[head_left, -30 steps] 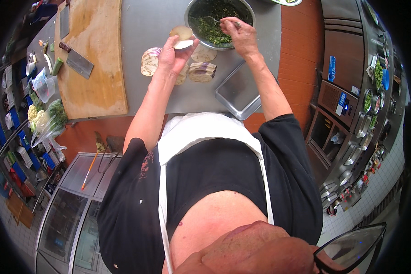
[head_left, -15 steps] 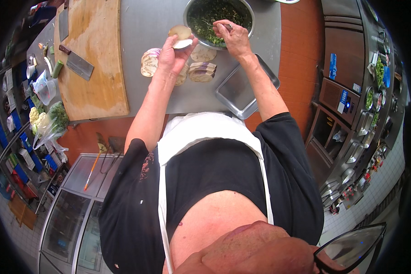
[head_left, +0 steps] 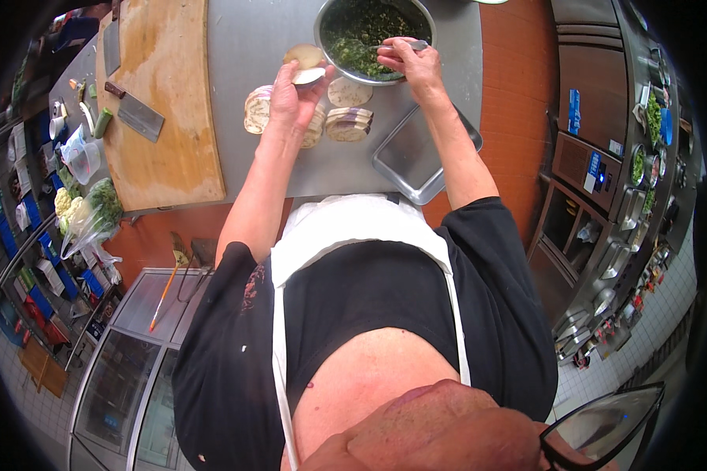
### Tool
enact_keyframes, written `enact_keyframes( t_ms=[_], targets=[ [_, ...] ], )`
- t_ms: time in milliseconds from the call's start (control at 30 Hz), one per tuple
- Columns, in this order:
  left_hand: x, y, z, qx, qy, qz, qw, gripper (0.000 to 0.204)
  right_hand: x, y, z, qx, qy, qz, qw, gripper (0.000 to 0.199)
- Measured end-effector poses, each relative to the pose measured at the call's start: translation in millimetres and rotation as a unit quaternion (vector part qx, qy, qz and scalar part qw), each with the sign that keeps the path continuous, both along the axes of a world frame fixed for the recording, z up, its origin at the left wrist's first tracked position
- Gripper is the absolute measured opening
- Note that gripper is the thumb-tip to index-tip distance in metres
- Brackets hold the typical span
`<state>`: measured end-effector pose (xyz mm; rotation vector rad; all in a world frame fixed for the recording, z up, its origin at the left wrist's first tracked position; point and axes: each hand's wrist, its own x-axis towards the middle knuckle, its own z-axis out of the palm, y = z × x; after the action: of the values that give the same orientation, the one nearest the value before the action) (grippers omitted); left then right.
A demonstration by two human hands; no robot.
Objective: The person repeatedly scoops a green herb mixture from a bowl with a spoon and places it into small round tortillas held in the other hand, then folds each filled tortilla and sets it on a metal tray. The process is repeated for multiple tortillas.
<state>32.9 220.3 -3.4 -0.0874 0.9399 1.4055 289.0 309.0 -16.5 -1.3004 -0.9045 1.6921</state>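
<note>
A slice and a spoon are held over the tabletop [head_left: 275,157].
The pale slice [head_left: 308,75] is pinched by the left hand [head_left: 289,100] fingers; the spoon [head_left: 407,47] is gripped by the right hand [head_left: 410,64] in the far bowl [head_left: 326,17].

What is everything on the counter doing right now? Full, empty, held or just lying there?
Metal bowl: holds chopped green filling.
Spoon: in the right hand, over the bowl.
Dough round: held in the left hand.
Metal tray: empty.
Cleaver: lying flat on the cutting board.
Stacked rounds: lying on the counter.

Single head-worn fisheye, looking steeply down, close over counter [head_left: 251,165]
</note>
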Motion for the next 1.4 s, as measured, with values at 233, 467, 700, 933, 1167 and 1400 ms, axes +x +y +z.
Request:
enact_keyframes(
  t_ms=[233,467,700,933,1167,1400],
  targets=[
    [3,21,6,0.027,0.012,0.010,1.000,0.045,28,-2,8,0.000,0.041,-0.053,0.998,0.031],
    [19,39,8,0.039,0.028,-0.007,0.999,0.048,35,-7,58,0.016,0.075,-0.066,0.995,0.033],
    [47,54,17,0.101,-0.022,-0.030,0.994,0.053,11,-43,131,0.245,-0.005,-0.005,0.969,0.030],
    [52,66,30,0.146,-0.052,-0.074,0.985,0.064,-1,-57,138,0.487,-0.273,0.055,0.828,0.024],
    [32,67,31,0.146,-0.054,-0.054,0.986,0.067,23,-39,120,0.257,-0.061,-0.083,0.961,0.028],
    [2,40,35,0.127,0.022,-0.021,0.991,0.071,12,-22,33,0.155,-0.226,0.086,0.958,0.027]
  ],
)
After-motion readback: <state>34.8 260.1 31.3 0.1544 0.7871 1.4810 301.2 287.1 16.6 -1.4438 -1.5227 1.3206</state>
